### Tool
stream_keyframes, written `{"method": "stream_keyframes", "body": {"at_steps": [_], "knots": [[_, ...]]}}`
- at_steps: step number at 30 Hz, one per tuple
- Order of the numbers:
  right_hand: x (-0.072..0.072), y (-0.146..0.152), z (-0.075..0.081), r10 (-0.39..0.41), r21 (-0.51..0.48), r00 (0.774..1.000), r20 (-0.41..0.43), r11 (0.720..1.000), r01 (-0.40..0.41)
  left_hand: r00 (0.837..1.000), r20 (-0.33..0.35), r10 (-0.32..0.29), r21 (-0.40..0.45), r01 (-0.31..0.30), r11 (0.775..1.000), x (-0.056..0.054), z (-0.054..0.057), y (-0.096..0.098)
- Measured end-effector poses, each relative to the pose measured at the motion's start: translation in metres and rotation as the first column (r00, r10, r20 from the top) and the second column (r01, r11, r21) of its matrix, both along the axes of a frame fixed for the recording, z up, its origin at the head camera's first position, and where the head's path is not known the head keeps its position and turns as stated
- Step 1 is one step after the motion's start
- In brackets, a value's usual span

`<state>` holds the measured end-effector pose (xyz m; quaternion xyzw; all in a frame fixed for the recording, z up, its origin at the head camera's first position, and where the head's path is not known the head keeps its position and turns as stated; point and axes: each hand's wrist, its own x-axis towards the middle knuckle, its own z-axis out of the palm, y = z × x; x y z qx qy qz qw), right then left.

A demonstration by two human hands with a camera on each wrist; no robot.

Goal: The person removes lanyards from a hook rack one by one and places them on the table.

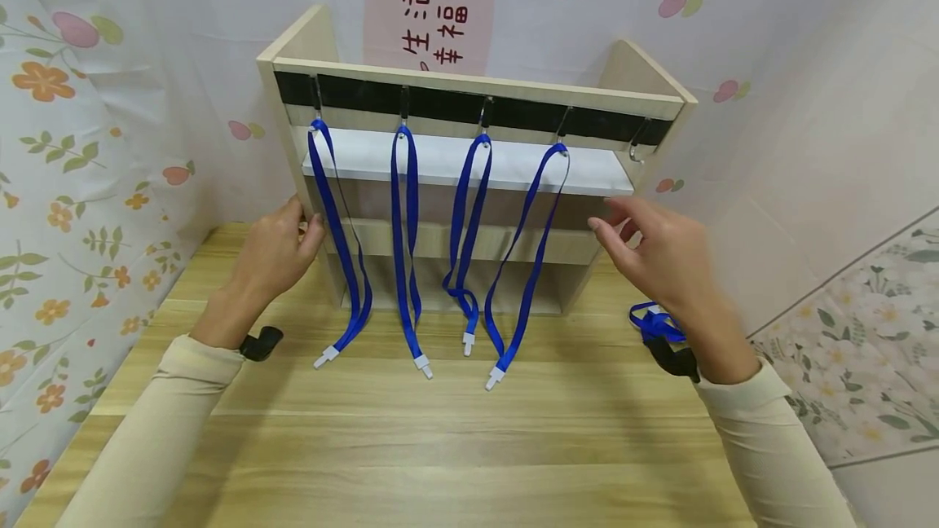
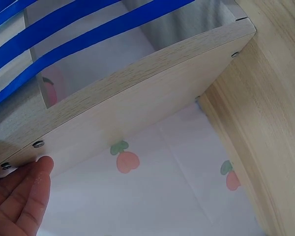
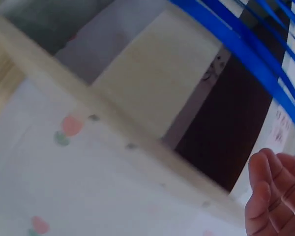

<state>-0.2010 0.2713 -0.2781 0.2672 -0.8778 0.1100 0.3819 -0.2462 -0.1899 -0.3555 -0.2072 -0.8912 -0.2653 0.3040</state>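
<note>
A wooden rack (image 1: 455, 243) with a black strip along its top stands on the table. Several blue lanyards (image 1: 407, 210) with white plastic clips hang from its metal hooks. The hook (image 1: 637, 151) at the far right carries no strap. My left hand (image 1: 275, 247) holds the rack's left side panel, thumb at the front edge and fingertips against the outer face, beside screws in the left wrist view. By the rack's right end, my right hand (image 1: 656, 247) has loosely bent fingers (image 3: 275, 187) with nothing between them, near the end of the white shelf (image 1: 469, 160).
A bundle of blue lanyards (image 1: 653, 318) lies on the wooden table (image 1: 440, 446), partly hidden behind the right wrist. A patterned cloth (image 1: 220, 23) hangs behind and to the left. A wall (image 1: 844, 226) rises on the right.
</note>
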Motion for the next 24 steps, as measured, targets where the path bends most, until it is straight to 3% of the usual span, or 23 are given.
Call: {"method": "stream_keyframes", "body": {"at_steps": [6, 12, 18, 24], "knots": [[-0.008, -0.037, 0.009, -0.039, 0.062, 0.998, -0.043, 0.997, 0.041, 1.000, 0.006, 0.007, -0.001, -0.007, 1.000, 0.000, 0.001, 0.000], [-0.014, -0.070, 0.015, -0.155, 0.077, 0.987, -0.053, 0.984, 0.159, 1.000, 0.012, 0.010, -0.001, -0.010, 1.000, 0.001, 0.002, 0.000], [-0.021, -0.087, 0.021, -0.261, -0.049, 0.964, -0.044, 0.965, 0.259, 1.000, 0.017, 0.008, -0.006, -0.008, 1.000, 0.000, 0.001, 0.000], [-0.024, -0.086, 0.024, -0.210, -0.162, 0.977, -0.035, 0.966, 0.202, 1.000, 0.026, 0.003, -0.002, -0.003, 1.000, 0.001, 0.002, 0.000]]}}
